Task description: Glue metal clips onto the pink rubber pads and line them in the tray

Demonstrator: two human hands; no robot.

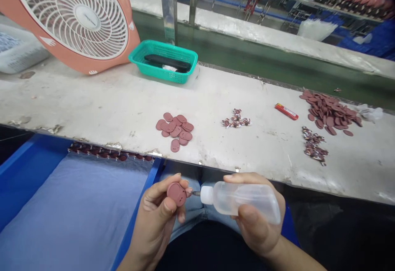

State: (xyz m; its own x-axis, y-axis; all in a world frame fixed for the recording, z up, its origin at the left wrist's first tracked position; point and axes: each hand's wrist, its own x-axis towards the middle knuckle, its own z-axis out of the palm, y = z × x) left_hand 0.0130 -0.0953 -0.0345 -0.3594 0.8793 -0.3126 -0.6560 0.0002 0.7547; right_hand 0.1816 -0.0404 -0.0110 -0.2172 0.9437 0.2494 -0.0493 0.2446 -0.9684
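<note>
The left hand is grasping a round, matte red disc between thumb and fingers, and the right hand is grasping a clear plastic bottle held sideways, with its thin metal tip pointed at the disc's edge. Straight ahead of the hands, more such discs lie in a loose pile on a worn white bench.

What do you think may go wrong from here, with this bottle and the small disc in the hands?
The metal tip of the plastic bottle points very near the left hand, so it might prick the fingers. If the right hand squeezes too hard, liquid could flood the reddish-brown disc or drip onto the jeans below.
</note>
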